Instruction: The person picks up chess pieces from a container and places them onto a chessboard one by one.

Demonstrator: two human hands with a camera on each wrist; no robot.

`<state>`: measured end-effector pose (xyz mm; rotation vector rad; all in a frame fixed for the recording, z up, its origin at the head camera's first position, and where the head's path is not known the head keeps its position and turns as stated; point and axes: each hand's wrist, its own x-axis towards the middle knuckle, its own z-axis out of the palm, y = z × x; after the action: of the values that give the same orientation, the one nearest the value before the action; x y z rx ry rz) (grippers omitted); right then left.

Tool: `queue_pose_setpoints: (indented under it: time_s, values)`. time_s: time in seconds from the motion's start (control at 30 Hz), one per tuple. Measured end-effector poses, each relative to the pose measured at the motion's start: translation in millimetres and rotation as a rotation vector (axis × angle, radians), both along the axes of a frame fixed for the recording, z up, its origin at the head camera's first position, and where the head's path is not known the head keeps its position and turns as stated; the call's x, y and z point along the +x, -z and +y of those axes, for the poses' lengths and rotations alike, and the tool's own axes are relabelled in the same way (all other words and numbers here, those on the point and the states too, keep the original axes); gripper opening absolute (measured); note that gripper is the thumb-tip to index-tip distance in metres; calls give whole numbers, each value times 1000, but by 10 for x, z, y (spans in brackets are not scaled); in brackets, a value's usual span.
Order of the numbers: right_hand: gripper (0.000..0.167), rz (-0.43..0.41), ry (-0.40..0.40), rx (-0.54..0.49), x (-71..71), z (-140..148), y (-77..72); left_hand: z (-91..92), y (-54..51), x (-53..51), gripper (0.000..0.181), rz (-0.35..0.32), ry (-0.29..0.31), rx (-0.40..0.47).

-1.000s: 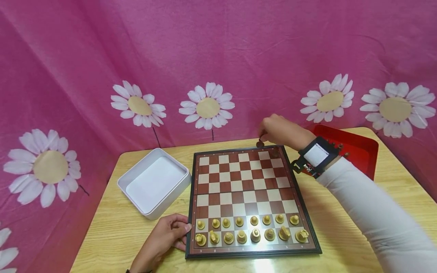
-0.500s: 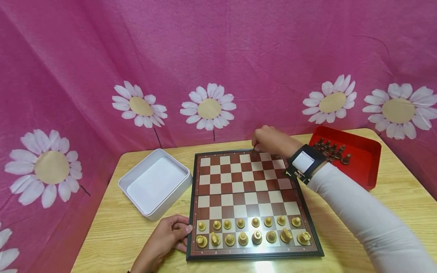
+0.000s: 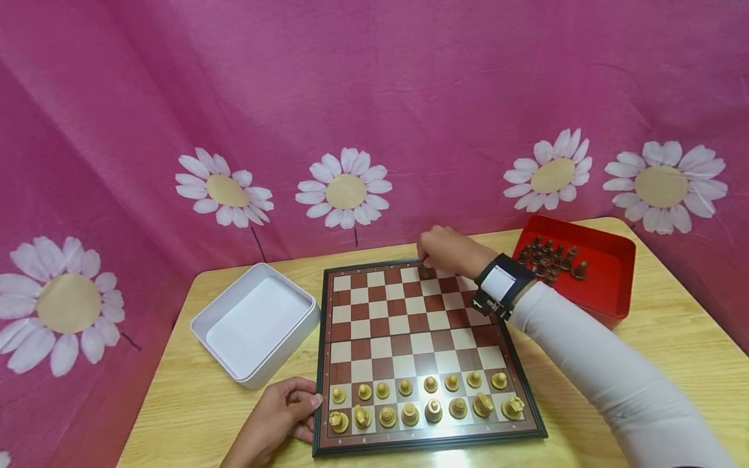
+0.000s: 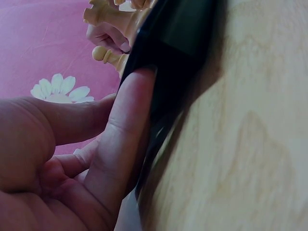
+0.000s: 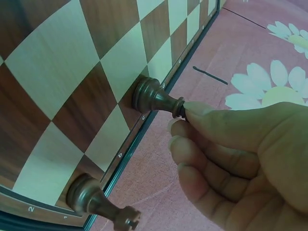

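My right hand (image 3: 449,250) is over the far edge of the chessboard (image 3: 381,348). In the right wrist view, its thumb and fingertips pinch the top of a dark brown chess piece (image 5: 158,98), whose base sits on a back-row square. The fingers hide its tip. A dark rook (image 5: 103,204) stands in the corner beside it. At the board's near left edge, my left hand (image 3: 277,416) grips the black frame, thumb on top and fingers against the side. Two rows of light chess pieces (image 3: 433,411) line the near side.
A red tray (image 3: 603,315) with several dark chess pieces (image 3: 544,260) stands to the right, partly behind my right forearm. Left of the board is a white box (image 3: 257,325). Behind the wooden table (image 3: 170,403) hangs a pink curtain (image 3: 409,97) with daisies.
My right hand has come left and down from beyond the far edge, bringing the dark piece onto the board. My left hand stays on the frame. The head view has shifted slightly.
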<state>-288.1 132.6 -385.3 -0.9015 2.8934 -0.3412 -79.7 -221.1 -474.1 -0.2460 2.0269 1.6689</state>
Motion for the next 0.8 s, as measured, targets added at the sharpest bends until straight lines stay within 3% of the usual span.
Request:
queue_pose_setpoints:
  time_s: [0.17, 0.8]
  values:
    - [10, -8, 27, 1, 19, -11, -4, -10, -3, 1, 37, 1, 8, 20]
    - [13, -16, 3, 20, 57, -13, -13, -15, 8, 6, 35, 0, -3, 11]
